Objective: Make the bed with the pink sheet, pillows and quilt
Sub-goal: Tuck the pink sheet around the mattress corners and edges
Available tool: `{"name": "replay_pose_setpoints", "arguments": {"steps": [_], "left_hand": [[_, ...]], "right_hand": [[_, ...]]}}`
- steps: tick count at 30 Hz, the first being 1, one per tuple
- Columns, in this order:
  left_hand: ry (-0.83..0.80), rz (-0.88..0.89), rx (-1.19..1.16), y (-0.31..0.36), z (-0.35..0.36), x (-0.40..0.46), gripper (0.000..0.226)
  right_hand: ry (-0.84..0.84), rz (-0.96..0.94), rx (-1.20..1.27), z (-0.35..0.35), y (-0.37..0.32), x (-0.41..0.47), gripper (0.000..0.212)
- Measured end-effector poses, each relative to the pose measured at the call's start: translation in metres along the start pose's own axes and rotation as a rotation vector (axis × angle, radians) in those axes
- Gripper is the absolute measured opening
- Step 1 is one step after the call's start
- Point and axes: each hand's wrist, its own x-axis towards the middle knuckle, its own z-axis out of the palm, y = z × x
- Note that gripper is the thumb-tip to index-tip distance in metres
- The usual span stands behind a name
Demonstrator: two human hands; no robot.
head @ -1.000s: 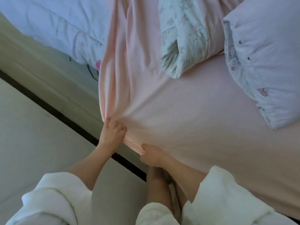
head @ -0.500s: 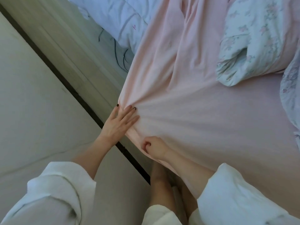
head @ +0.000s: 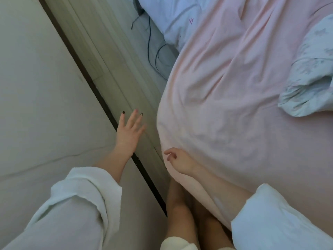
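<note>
White wall panel [head: 36,87], far left, plain, with a faint crease running across its lower part; a dark strip [head: 100,98] borders it on a diagonal, top left to bottom centre

Pale wood-grain surface [head: 115,73], next right, between the dark strip and the bed; thin dark cables [head: 155,51] lie at its upper end, just beside the bedding

Left sleeve [head: 75,204], white, rolled at the cuff, lower left; bare forearm rises from it

Left hand [head: 128,134], back facing the camera, fingers straight and spread, holding nothing; dark polish on two nails; it hovers over the wood-grain surface, close to the sheet's edge but apart from it

Bare legs [head: 182,219], bottom centre, close against the side of the bed

Right hand [head: 178,160], at the sheet's rounded corner edge, fingers loosely curled, thumb and forefinger parted; it lies against the fabric without pinching it

Pink sheet [head: 234,123], covering the mattress across centre and right; smooth near the hands, with long folds running to the top of the view; its corner is drawn down over the mattress edge

White pillow [head: 173,13], top centre, partly under the sheet's upper fold, small pink mark on it

Floral quilt [head: 310,78], pale with faded print, bunched at the right edge, resting on the sheet

Right sleeve [head: 281,222], white, bottom right, lying over the sheet
</note>
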Motion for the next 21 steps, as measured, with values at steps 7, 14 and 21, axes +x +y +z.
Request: {"name": "replay_pose_setpoints", "arguments": {"steps": [7,14,21], "left_hand": [[-0.151,-0.156,-0.413,-0.010,-0.001,0.005,0.056],[-0.070,-0.191,-1.163,0.002,-0.061,0.035,0.049],[0.136,-0.290,-1.548,-0.016,-0.140,0.068,0.038]], "right_hand": [[0.221,0.035,0.024,-0.060,-0.027,0.019,0.037],[0.387,-0.016,0.058,-0.127,-0.067,0.024,0.040],[0.518,-0.045,0.072,-0.204,-0.086,0.020,0.041]]}}
